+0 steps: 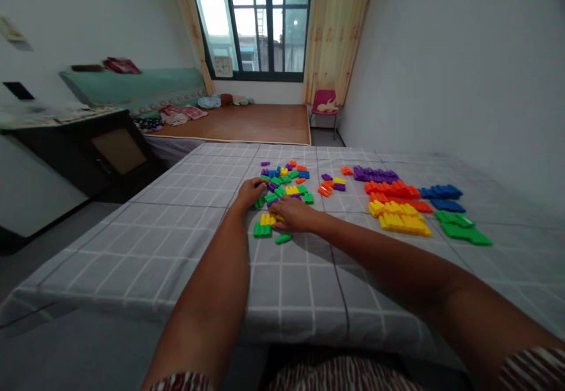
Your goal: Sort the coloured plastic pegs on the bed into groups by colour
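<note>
A loose pile of green, purple, blue, orange and yellow plastic blocks lies mid-table. My left hand [251, 193] rests at the pile's left edge, fingers bent beside green blocks [259, 202]; what its fingertips hold, if anything, is too small to name. Reaching in from the right, my right hand [291, 214] has its fingers curled down at yellow blocks [266, 219] on the near side. Its fingertips are partly hidden, so its hold is unclear. Green blocks [262, 230] lie just nearer than the yellow ones, and a single green block [283, 238] lies below my right hand.
On the checked tablecloth [300, 285], grouped rows stand at the right: purple [375, 174], orange [392, 189], yellow [404, 223], blue [441, 192] and green [465, 233]. A few loose blocks [325, 188] lie between. Beyond the table are a bed [260, 123] and a pink chair [324, 99].
</note>
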`<state>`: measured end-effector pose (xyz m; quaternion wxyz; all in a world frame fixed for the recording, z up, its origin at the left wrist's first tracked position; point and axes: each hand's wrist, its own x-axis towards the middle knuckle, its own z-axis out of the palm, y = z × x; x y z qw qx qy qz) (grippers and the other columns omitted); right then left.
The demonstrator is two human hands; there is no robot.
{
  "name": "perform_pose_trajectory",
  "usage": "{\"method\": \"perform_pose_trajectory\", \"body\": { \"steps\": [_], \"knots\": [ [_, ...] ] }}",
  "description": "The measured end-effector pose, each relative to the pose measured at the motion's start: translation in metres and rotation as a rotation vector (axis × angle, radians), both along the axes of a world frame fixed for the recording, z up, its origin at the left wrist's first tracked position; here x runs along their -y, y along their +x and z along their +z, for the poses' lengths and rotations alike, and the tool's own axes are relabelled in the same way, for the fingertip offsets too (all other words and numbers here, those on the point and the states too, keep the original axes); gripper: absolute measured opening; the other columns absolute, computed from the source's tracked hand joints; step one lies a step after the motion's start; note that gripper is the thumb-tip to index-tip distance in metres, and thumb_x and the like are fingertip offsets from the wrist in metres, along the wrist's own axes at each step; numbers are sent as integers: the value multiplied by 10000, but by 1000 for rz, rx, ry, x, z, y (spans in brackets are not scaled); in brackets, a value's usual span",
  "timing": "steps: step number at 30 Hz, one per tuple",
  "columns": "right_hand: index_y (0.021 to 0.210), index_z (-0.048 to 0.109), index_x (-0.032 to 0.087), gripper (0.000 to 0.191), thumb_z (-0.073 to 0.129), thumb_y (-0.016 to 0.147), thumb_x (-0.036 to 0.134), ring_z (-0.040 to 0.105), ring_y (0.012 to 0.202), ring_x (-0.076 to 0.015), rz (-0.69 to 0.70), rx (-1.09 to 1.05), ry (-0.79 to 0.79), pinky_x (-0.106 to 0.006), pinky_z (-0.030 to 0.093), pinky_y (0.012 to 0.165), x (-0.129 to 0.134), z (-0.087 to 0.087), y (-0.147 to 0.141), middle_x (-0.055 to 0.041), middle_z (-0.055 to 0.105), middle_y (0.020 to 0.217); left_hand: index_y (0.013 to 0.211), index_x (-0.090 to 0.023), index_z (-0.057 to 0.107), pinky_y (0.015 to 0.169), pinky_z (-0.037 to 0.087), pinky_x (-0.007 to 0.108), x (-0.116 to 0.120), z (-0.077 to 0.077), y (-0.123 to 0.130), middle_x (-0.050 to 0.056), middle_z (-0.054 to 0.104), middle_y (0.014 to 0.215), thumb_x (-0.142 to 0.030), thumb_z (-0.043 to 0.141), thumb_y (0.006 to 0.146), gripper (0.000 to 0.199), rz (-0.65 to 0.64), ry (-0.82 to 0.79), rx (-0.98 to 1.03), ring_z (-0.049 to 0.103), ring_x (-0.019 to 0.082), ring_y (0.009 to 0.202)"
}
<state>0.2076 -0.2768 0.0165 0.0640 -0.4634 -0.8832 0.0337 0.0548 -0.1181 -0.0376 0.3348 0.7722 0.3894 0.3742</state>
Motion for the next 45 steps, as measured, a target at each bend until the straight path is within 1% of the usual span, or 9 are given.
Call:
{"method": "perform_pose_trajectory", "body": {
  "steps": [7,13,17,20,23,27,34,39,45],
  "knots": [
    [1265,517,181,462,618,818,241,543,1034,-253,-82,1,140,-363,465,825,19,10,34,-118,590,1154,875,-160,751,828,522,333,4,12,-1,70,758,890,-387,600,691,329,21,1,-32,671,240,876],
    [1176,564,184,276,480,913,197,568,998,-259,-214,210,155,-381,473,793,53,19,75,-135,614,1063,1001,-145,732,797,534,314,4,10,-3,57,756,935,-411,556,720,425,62,-8,-157,677,232,871],
    [1174,558,183,340,607,857,295,588,1006,-251,-286,104,130,-357,475,795,66,19,96,-123,622,1097,1019,-154,728,813,535,327,2,13,-3,61,750,953,-385,527,752,407,116,55,-250,678,237,885],
    [1231,530,168,515,690,792,383,599,1035,-236,-373,-88,89,-326,480,799,66,15,113,-119,618,1179,975,-171,734,871,520,338,14,31,9,77,727,1052,-344,527,770,338,181,213,-231,656,243,981],
    [1274,508,168,550,683,797,378,613,1011,-209,-437,-240,141,-307,479,787,59,12,124,-114,602,1240,1044,-164,706,821,534,332,40,53,36,97,703,1089,-414,524,829,377,22,222,-67,641,238,1001],
    [1275,512,186,554,687,789,386,618,993,-211,-489,-294,207,-309,483,775,46,14,119,-102,608,1229,1123,-136,675,690,538,299,75,59,75,102,695,1039,-556,537,845,523,-438,-70,-20,645,207,852],
    [1320,511,227,540,631,816,378,610,1022,-254,-532,-116,276,-317,491,733,40,28,120,-104,597,1233,1087,-121,676,650,506,278,68,37,80,48,674,874,-518,709,706,551,-522,-172,-38,612,164,739],
    [1341,497,212,580,639,794,342,628,969,-217,-638,-253,253,-316,491,789,59,46,202,-97,621,1225,1109,-137,672,617,501,278,54,42,64,22,662,792,-552,673,727,564,-355,-145,-67,590,155,675],
    [1154,644,188,498,651,725,440,644,907,-233,-687,-222,-128,-339,490,804,133,56,328,-95,688,1065,1088,-141,682,655,500,280,52,39,63,55,696,912,-599,644,735,580,-318,-53,-120,611,171,734]
  ]
}}
